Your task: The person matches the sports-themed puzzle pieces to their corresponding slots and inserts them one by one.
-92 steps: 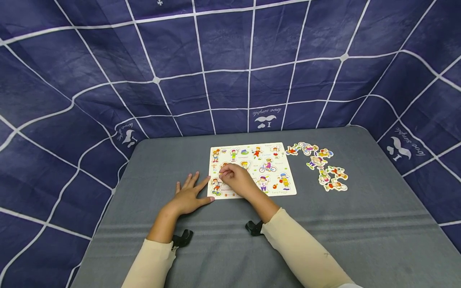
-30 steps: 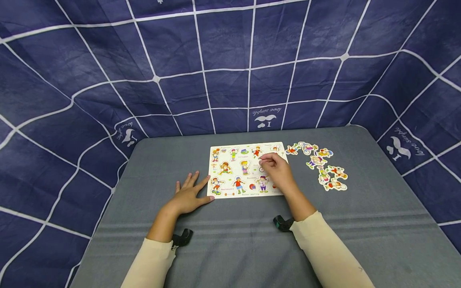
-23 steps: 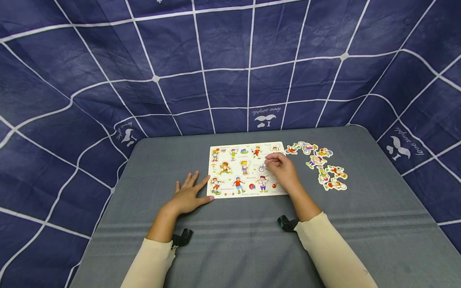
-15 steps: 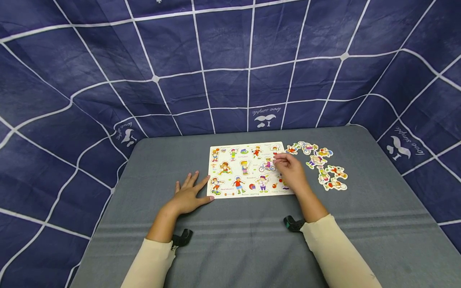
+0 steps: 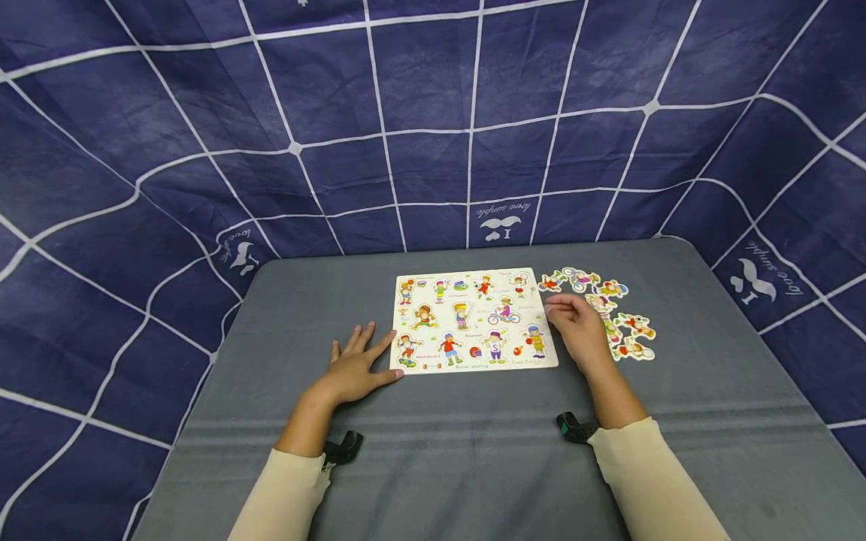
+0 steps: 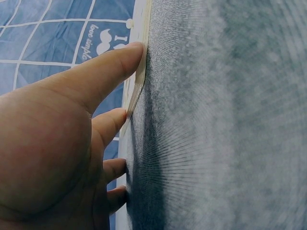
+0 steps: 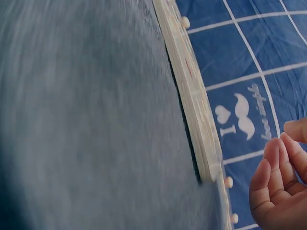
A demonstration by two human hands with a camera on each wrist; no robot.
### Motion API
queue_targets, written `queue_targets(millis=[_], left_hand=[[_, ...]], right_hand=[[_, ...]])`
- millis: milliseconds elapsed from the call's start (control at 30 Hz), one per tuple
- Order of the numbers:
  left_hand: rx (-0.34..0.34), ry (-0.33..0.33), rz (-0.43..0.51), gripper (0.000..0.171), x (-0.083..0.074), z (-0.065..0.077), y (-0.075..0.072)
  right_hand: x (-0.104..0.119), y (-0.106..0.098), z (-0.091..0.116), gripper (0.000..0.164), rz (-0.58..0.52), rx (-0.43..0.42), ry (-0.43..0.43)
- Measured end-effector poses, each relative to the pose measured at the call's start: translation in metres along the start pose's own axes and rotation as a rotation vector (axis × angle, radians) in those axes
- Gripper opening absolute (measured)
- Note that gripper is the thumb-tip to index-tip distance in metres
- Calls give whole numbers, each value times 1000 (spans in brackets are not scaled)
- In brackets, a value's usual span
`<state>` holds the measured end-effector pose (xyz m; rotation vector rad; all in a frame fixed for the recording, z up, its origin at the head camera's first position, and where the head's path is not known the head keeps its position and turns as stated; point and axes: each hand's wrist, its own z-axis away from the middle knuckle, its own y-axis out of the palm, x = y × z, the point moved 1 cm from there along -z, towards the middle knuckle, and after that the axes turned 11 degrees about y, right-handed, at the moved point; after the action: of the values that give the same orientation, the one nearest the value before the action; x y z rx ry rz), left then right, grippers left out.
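A white picture puzzle board (image 5: 483,308) with printed children doing sports lies flat on the grey table. My left hand (image 5: 355,368) rests spread beside its left edge, thumb and index fingertips right at the edge. In the left wrist view, the thumb (image 6: 112,62) presses on the board's rim. My right hand (image 5: 578,330) hovers just off the board's right edge, fingers loosely curled and nothing visible in them. The right wrist view shows its fingertips (image 7: 274,155) near the thumb. Several loose puzzle pieces (image 5: 636,324) lie to the right, some partly hidden by this hand.
Small round knobs (image 7: 229,182) stand up from pieces beyond the board's corner. A blue cloth with white grid lines (image 5: 426,173) hangs behind and at both sides of the grey table (image 5: 433,451). Each wrist carries a black camera mount (image 5: 343,447).
My right hand has moved right, from the board's left part across the bicycle figure and off the right edge. The figures it covered now show. My left hand has stayed put.
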<state>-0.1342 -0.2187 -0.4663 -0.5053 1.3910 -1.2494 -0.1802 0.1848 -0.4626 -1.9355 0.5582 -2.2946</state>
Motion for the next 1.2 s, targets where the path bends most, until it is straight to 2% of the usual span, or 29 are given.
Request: queue_targets(millis=[300,533,833,933,1067,1200], left_hand=[[-4,5,4,83,-1,1,-1],[7,-3,-11,85,1,-1,1],[-2,-1,-11,85,2,-1,3],[-3,1,-8,85,2,-1,3],[-3,2,-9,85,3,-1,2],[3,-1,-9,85,3,-1,3]], right_hand=[[-9,-23,-1,27,27,-90,34],[-17,-45,1,30,53,-114,55],[-24,-69,-2,32,74,-96,40],[-25,-78,-2,33,97,-53,60],[-25,-90,-4,34,176,-12,85],[-25,-97,-6,32,289,0,65]])
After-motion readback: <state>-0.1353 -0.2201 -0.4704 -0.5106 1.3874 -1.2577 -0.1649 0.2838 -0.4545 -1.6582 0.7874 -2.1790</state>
